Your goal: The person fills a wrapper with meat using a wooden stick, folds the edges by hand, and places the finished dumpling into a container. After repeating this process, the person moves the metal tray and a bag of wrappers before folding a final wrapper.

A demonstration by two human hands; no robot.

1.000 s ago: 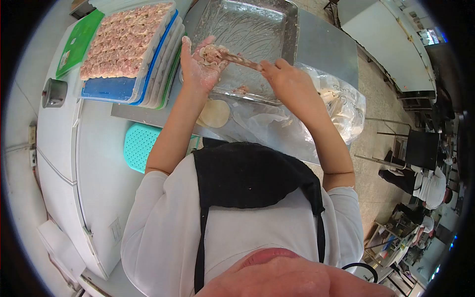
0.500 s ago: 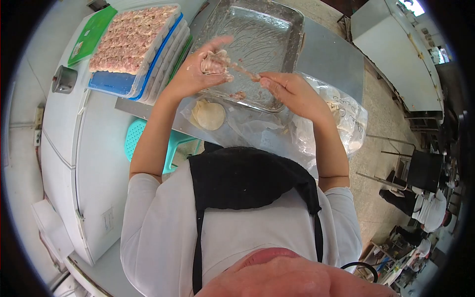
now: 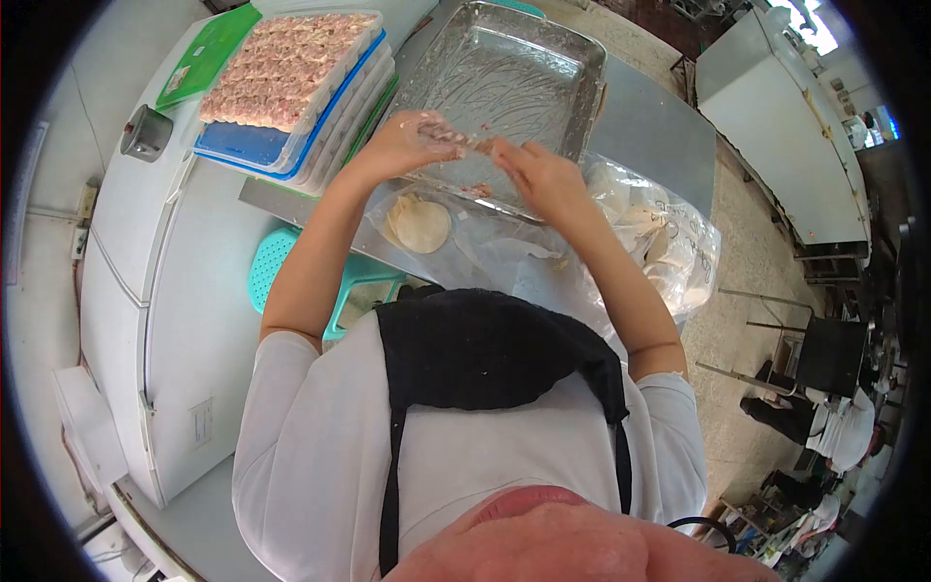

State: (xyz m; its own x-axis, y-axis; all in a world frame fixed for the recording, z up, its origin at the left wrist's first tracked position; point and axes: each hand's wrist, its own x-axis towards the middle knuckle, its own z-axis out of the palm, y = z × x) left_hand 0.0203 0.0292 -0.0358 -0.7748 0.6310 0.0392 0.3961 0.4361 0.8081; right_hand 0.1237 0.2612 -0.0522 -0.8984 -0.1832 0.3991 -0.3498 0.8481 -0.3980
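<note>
My left hand (image 3: 402, 145) is curled around a meat-filled dumpling (image 3: 436, 132), partly hidden by the fingers. Close by on its right, my right hand (image 3: 538, 177) grips a thin filling-smeared stick (image 3: 480, 145), whose tip reaches the dumpling. Both hands are above the near side of a metal tray (image 3: 593, 92) streaked with filling residue. Bits of meat filling (image 3: 477, 190) lie at the tray's near edge. Below my left hand, a small stack of round dough wrappers (image 3: 422, 225) rests on clear plastic.
At left, stacked plastic containers (image 3: 301, 160) hold rows of meat dumplings (image 3: 291, 68), beside a green lid (image 3: 208, 58) and a metal pot (image 3: 147, 133). A bag of wrappers (image 3: 669, 242) lies at right. A turquoise stool (image 3: 267, 267) stands below. Another person (image 3: 839, 427) is far right.
My right hand has moved left and up, bringing the stick to the dumpling. My left hand has turned and its fingers have closed in more. The camera view has shifted slightly.
</note>
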